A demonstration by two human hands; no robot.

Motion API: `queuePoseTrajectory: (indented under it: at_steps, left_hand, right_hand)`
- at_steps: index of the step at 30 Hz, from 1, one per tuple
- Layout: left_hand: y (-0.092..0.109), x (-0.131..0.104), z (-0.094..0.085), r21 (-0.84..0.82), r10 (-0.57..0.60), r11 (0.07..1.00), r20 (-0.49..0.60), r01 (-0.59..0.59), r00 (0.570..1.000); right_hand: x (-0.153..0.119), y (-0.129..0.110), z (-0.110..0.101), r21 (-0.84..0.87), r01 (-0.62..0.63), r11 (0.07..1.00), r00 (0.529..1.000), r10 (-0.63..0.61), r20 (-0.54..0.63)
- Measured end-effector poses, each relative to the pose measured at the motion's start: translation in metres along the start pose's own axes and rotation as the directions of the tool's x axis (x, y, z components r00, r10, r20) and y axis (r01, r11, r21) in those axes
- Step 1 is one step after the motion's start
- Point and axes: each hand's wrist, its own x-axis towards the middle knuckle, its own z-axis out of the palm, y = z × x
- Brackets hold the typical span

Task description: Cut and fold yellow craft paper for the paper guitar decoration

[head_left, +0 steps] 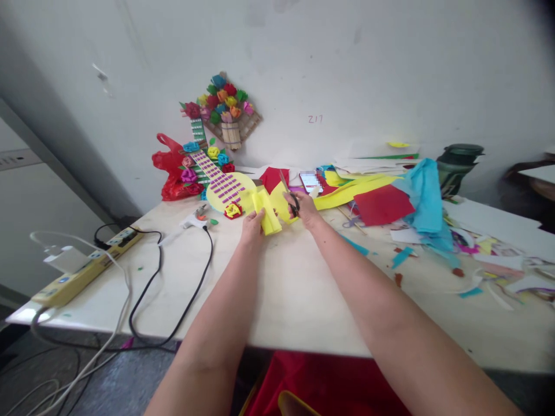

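Left hand (pixel 252 226) pinches folded yellow paper (pixel 266 212), fingers curled tight on it; right hand (pixel 304 209) grips scissors (pixel 289 193), fingers clenched through the handles, blades at the paper

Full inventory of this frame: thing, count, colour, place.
folded paper: 1, yellow, in left hand
scissors: 1, dark handles, in right hand
paper guitar: 1, yellow with purple strips, against wall
flower basket: 1, multicolour, leaning on wall
plastic bag: 1, red, behind guitar
phone: 1, screen lit, table centre
red sheet: 1, table right
teal paper: 1 pile, right
power strip: 1, yellow, left edge
table: 1, white
left hand: 1
right hand: 1
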Motion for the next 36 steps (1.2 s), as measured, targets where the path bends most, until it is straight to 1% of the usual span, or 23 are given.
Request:
queuePoseTrajectory:
  at_steps: [1, 3, 4, 5, 7, 9, 11, 13, 15, 20, 24, 25, 26, 27, 28, 29, 30, 31, 33, 34, 35, 36]
  left_hand:
    - [0.0, 0.0, -0.001, 0.002, -0.001, 1.0, -0.005, 0.001, 1.0]
    - [0.0, 0.002, -0.002, 0.008, -0.002, 1.0, -0.011, 0.003, 1.0]
    - [0.0, 0.002, -0.003, 0.012, -0.006, 1.0, -0.012, 0.006, 1.0]
    - [-0.001, 0.003, -0.003, 0.015, -0.008, 1.0, -0.015, 0.008, 1.0]
    - [-0.001, 0.005, -0.005, 0.018, -0.006, 1.0, -0.031, 0.006, 1.0]
    - [-0.002, 0.007, -0.006, 0.02, 0.006, 1.0, -0.049, -0.005, 0.999]
    - [-0.002, 0.008, -0.007, 0.019, 0.015, 1.0, -0.058, -0.014, 0.998]
    - [-0.002, 0.008, -0.008, 0.018, 0.016, 1.0, -0.055, -0.015, 0.998]
    - [-0.002, 0.007, -0.008, 0.022, 0.017, 1.0, -0.049, -0.016, 0.999]
    - [-0.003, 0.006, -0.009, 0.092, 0.031, 0.995, -0.045, -0.026, 0.999]
    - [-0.006, 0.005, -0.007, 0.209, 0.037, 0.977, -0.03, -0.03, 0.999]
    - [-0.007, 0.004, -0.006, 0.247, 0.038, 0.969, -0.028, -0.03, 0.999]
    - [-0.008, 0.004, -0.005, 0.289, 0.038, 0.957, -0.028, -0.028, 0.999]
    - [-0.008, 0.003, -0.004, 0.334, 0.04, 0.942, -0.032, -0.027, 0.999]
    - [-0.009, 0.002, -0.003, 0.379, 0.04, 0.925, -0.034, -0.025, 0.999]
    - [-0.009, 0.002, -0.003, 0.419, 0.041, 0.908, -0.033, -0.023, 0.999]
    - [-0.009, 0.001, -0.002, 0.449, 0.043, 0.893, -0.029, -0.025, 0.999]
    - [-0.01, 0.001, -0.002, 0.469, 0.043, 0.883, -0.02, -0.029, 0.999]
    - [-0.01, 0.002, -0.003, 0.484, 0.047, 0.874, -0.004, -0.039, 0.999]
    - [-0.01, 0.002, -0.004, 0.485, 0.049, 0.873, 0.004, -0.045, 0.999]
    - [-0.01, 0.002, -0.005, 0.486, 0.052, 0.872, 0.01, -0.05, 0.999]
    - [-0.01, 0.003, -0.006, 0.488, 0.055, 0.871, 0.015, -0.055, 0.998]
  right_hand:
    - [0.002, -0.001, -0.005, -0.05, 0.003, 0.999, 0.998, -0.006, -0.058]
    - [0.006, -0.002, -0.014, -0.219, -0.009, 0.976, 0.986, -0.027, -0.164]
    - [0.008, -0.003, -0.019, -0.336, -0.032, 0.941, 0.976, -0.042, -0.212]
    - [0.009, -0.004, -0.024, -0.465, -0.065, 0.883, 0.968, -0.058, -0.246]
    - [0.009, -0.006, -0.031, -0.702, -0.13, 0.7, 0.958, -0.093, -0.27]
    - [0.009, -0.007, -0.035, -0.854, -0.168, 0.492, 0.961, -0.11, -0.252]
    - [0.008, -0.008, -0.036, -0.925, -0.185, 0.331, 0.967, -0.105, -0.231]
    - [0.007, -0.007, -0.036, -0.951, -0.203, 0.234, 0.97, -0.086, -0.229]
    - [0.007, -0.006, -0.037, -0.96, -0.212, 0.184, 0.973, -0.054, -0.225]
    - [0.005, -0.004, -0.039, -0.971, -0.203, 0.127, 0.979, 0.043, -0.199]
    - [0.006, -0.006, -0.042, -0.98, -0.171, 0.097, 0.965, 0.216, -0.147]
    - [0.007, -0.008, -0.043, -0.983, -0.159, 0.091, 0.963, 0.234, -0.134]
    - [0.008, -0.01, -0.042, -0.985, -0.146, 0.088, 0.967, 0.224, -0.124]
    - [0.009, -0.013, -0.041, -0.986, -0.139, 0.093, 0.975, 0.185, -0.12]
    - [0.01, -0.015, -0.04, -0.984, -0.134, 0.117, 0.984, 0.135, -0.118]
    - [0.01, -0.017, -0.037, -0.977, -0.127, 0.17, 0.989, 0.096, -0.112]
    - [0.01, -0.019, -0.034, -0.958, -0.12, 0.26, 0.991, 0.087, -0.101]
    - [0.009, -0.02, -0.031, -0.919, -0.118, 0.376, 0.99, 0.115, -0.081]
    - [0.006, -0.022, -0.024, -0.761, -0.148, 0.631, 0.971, 0.241, 0.011]
    - [0.003, -0.022, -0.021, -0.667, -0.176, 0.724, 0.952, 0.297, 0.072]
    - [0.001, -0.022, -0.018, -0.584, -0.198, 0.787, 0.935, 0.331, 0.128]
    - [-0.001, -0.021, -0.016, -0.519, -0.21, 0.828, 0.921, 0.346, 0.179]
